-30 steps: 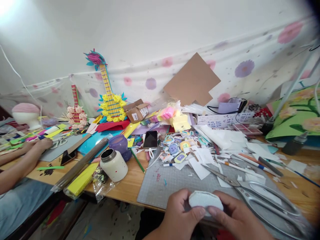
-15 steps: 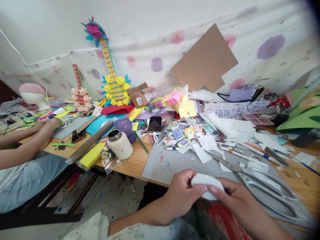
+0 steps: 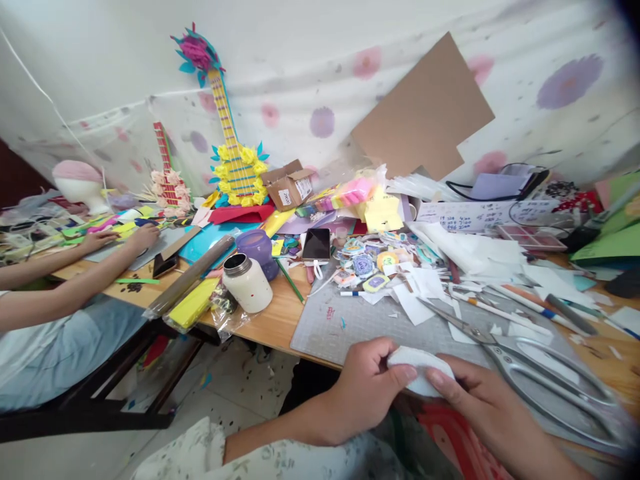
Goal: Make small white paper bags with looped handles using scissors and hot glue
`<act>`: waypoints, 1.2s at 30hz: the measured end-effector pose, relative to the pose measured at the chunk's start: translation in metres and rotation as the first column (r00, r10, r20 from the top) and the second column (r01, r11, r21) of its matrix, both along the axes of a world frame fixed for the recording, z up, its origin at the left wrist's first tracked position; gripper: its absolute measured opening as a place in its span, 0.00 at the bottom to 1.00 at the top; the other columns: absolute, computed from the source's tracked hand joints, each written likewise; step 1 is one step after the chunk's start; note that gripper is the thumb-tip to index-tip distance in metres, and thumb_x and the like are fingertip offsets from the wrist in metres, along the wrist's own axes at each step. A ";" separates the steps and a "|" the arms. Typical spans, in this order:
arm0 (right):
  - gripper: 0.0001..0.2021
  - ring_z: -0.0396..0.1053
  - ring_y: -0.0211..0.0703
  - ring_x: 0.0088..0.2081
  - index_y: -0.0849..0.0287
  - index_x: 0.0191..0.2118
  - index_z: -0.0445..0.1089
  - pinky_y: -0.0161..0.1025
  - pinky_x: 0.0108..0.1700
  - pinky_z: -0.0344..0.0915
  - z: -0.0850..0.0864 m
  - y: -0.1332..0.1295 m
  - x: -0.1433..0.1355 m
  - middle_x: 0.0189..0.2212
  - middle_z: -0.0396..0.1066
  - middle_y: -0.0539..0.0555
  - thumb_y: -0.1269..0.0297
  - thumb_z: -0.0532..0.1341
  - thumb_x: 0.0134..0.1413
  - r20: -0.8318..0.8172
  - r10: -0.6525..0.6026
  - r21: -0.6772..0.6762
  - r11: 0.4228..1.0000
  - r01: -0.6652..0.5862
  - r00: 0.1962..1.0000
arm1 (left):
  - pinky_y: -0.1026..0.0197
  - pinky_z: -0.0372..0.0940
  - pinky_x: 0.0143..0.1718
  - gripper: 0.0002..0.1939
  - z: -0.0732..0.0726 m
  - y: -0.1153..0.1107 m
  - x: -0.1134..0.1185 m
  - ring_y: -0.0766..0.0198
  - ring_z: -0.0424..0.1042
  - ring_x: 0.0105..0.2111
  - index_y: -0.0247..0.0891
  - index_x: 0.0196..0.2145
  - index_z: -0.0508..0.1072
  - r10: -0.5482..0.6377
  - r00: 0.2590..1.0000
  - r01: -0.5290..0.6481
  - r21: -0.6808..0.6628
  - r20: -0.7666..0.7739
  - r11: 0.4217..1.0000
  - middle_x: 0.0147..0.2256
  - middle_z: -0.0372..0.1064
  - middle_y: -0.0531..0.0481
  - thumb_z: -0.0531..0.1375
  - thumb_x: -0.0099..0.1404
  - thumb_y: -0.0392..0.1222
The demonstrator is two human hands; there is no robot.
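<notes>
Tabletop [image 3: 280, 327]: wooden, cluttered. White piece [image 3: 424, 379]: was at five o'clock in view, gripped by fingers [image 3: 401, 377] of left hand [image 3: 365, 387] and right hand [image 3: 483, 397]. Scissors [image 3: 493, 340]: lay at three o'clock from it.

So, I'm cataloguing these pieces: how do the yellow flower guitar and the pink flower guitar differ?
The yellow flower guitar looks larger than the pink flower guitar. The yellow one's neck is yellow; the pink one's is red. A magenta flower tops the yellow one; none shows atop the pink one. Both have flowered bodies and upward necks.
</notes>
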State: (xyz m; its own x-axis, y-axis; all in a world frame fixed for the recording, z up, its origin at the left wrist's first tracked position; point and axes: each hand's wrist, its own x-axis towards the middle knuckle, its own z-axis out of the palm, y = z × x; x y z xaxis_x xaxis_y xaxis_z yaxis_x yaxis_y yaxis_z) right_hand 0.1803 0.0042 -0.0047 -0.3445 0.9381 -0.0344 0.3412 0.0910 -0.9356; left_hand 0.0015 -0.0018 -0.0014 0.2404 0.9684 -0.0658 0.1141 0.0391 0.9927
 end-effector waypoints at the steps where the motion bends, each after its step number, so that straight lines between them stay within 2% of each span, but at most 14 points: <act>1: 0.20 0.69 0.48 0.29 0.56 0.21 0.72 0.38 0.32 0.67 0.000 0.000 0.000 0.21 0.70 0.51 0.46 0.57 0.52 -0.005 0.008 0.002 1.000 -0.008 1.000 | 0.66 0.47 0.22 0.12 0.000 0.000 0.000 0.70 0.49 0.23 0.38 0.21 0.58 0.009 1.000 -0.009 0.007 -0.009 1.000 0.21 0.49 0.59 0.59 0.57 0.40; 6: 0.21 0.70 0.49 0.32 0.57 0.22 0.71 0.39 0.35 0.68 -0.002 0.000 0.003 0.21 0.69 0.51 0.46 0.55 0.54 0.025 0.028 0.016 0.999 -0.029 0.999 | 0.66 0.48 0.23 0.12 0.000 -0.001 0.000 0.70 0.50 0.23 0.38 0.22 0.59 -0.005 1.000 0.005 0.006 0.004 1.000 0.21 0.49 0.59 0.59 0.57 0.42; 11: 0.20 0.70 0.50 0.35 0.56 0.27 0.70 0.39 0.38 0.66 -0.002 -0.001 0.004 0.25 0.70 0.51 0.46 0.53 0.56 0.008 0.034 -0.020 0.999 -0.034 0.999 | 0.65 0.54 0.27 0.10 -0.005 0.002 0.000 0.68 0.56 0.25 0.35 0.28 0.65 0.026 0.996 -0.024 -0.014 0.084 1.000 0.24 0.58 0.56 0.60 0.57 0.44; 14: 0.20 0.68 0.48 0.34 0.57 0.27 0.68 0.39 0.38 0.65 -0.002 -0.001 0.003 0.25 0.69 0.51 0.46 0.52 0.56 0.004 0.046 -0.004 0.999 -0.046 0.999 | 0.64 0.54 0.27 0.11 -0.006 0.004 -0.002 0.67 0.56 0.25 0.36 0.25 0.64 0.069 0.997 -0.069 -0.007 0.036 0.998 0.23 0.58 0.56 0.60 0.56 0.45; 17: 0.20 0.66 0.45 0.31 0.59 0.27 0.67 0.36 0.33 0.63 -0.005 0.000 0.004 0.25 0.68 0.50 0.47 0.53 0.56 0.043 0.016 0.020 1.000 -0.017 0.999 | 0.64 0.52 0.26 0.13 -0.006 0.005 -0.004 0.68 0.55 0.24 0.36 0.23 0.63 0.080 0.997 -0.080 -0.003 -0.011 0.997 0.21 0.56 0.57 0.60 0.55 0.47; 22: 0.18 0.66 0.44 0.32 0.58 0.27 0.68 0.36 0.34 0.63 -0.008 0.002 0.005 0.26 0.70 0.50 0.49 0.54 0.56 -0.006 -0.027 -0.033 0.999 0.027 1.000 | 0.64 0.54 0.27 0.10 -0.008 0.007 -0.006 0.67 0.57 0.25 0.35 0.27 0.66 0.051 0.998 -0.049 0.032 -0.048 0.998 0.23 0.59 0.56 0.59 0.56 0.46; 28: 0.15 0.65 0.40 0.29 0.57 0.33 0.69 0.34 0.31 0.62 -0.012 0.006 0.004 0.26 0.69 0.48 0.50 0.58 0.54 -0.071 -0.103 -0.093 0.991 0.096 0.992 | 0.64 0.53 0.28 0.08 -0.010 0.012 -0.013 0.67 0.58 0.25 0.35 0.26 0.67 0.093 0.985 -0.085 0.055 -0.149 0.995 0.22 0.59 0.56 0.59 0.57 0.43; 34: 0.17 0.61 0.38 0.26 0.58 0.29 0.70 0.33 0.28 0.59 -0.015 0.006 0.004 0.22 0.64 0.47 0.49 0.57 0.54 -0.037 -0.103 -0.089 0.991 0.099 0.994 | 0.64 0.55 0.28 0.08 -0.007 0.015 -0.012 0.66 0.59 0.26 0.35 0.31 0.69 0.052 0.990 -0.044 0.064 -0.130 0.997 0.25 0.62 0.55 0.60 0.55 0.42; 36: 0.17 0.61 0.39 0.26 0.58 0.28 0.69 0.33 0.29 0.59 -0.014 0.007 0.004 0.22 0.63 0.47 0.49 0.57 0.53 -0.039 -0.108 -0.097 0.990 0.104 0.993 | 0.64 0.54 0.28 0.07 -0.006 0.015 -0.011 0.66 0.59 0.26 0.35 0.29 0.69 0.061 0.988 -0.052 0.069 -0.145 0.996 0.24 0.61 0.56 0.60 0.55 0.41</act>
State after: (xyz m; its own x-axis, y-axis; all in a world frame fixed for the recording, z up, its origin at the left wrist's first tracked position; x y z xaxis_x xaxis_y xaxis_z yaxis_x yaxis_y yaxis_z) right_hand 0.1839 0.0107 -0.0188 -0.2461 0.9628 -0.1117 0.3022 -0.0333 -0.9527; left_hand -0.0096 0.0131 -0.0070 0.1776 0.9835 -0.0334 0.2580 -0.0138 0.9660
